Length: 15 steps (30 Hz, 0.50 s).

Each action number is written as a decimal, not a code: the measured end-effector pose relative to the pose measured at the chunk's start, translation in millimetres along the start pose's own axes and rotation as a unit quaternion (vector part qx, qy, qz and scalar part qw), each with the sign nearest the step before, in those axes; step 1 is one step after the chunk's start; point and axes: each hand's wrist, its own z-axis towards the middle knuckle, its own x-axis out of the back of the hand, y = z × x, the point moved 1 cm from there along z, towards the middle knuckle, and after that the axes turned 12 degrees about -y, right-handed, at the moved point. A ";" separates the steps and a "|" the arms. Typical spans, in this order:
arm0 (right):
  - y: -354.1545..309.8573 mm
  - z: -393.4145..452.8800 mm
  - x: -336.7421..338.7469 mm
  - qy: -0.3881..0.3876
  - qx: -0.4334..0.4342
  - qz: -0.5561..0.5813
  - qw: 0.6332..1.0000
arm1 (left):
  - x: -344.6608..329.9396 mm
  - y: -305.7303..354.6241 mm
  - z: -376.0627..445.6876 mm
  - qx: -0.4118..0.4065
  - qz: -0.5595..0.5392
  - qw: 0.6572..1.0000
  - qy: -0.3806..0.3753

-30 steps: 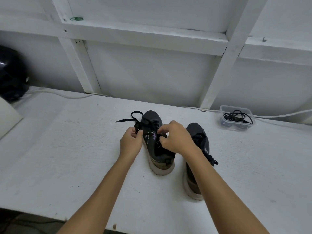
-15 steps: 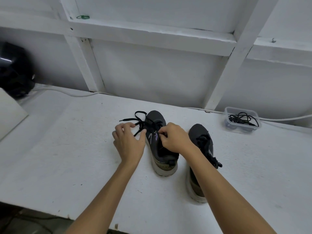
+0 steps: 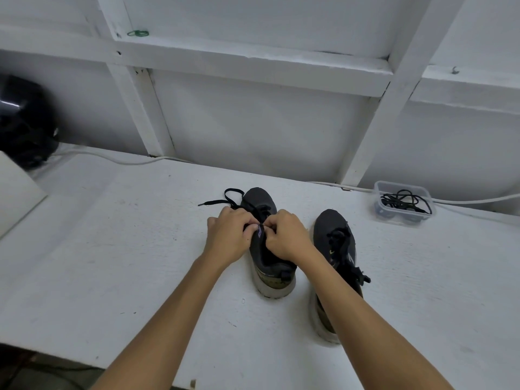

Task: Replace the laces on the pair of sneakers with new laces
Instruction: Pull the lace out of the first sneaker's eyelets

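I judge unlacing underway: left hand and right hand, fingers curled, pinch the old lace atop the left sneaker; next, draw it free of the eyelets.

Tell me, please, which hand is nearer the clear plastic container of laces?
Right. The right hand is nearer the container; the left hand is farther left.
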 end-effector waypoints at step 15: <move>5.9 -3.2 6.2 -0.023 0.016 0.047 0.998 | -17.1 -0.4 -6.5 0.012 -0.136 0.990 0.043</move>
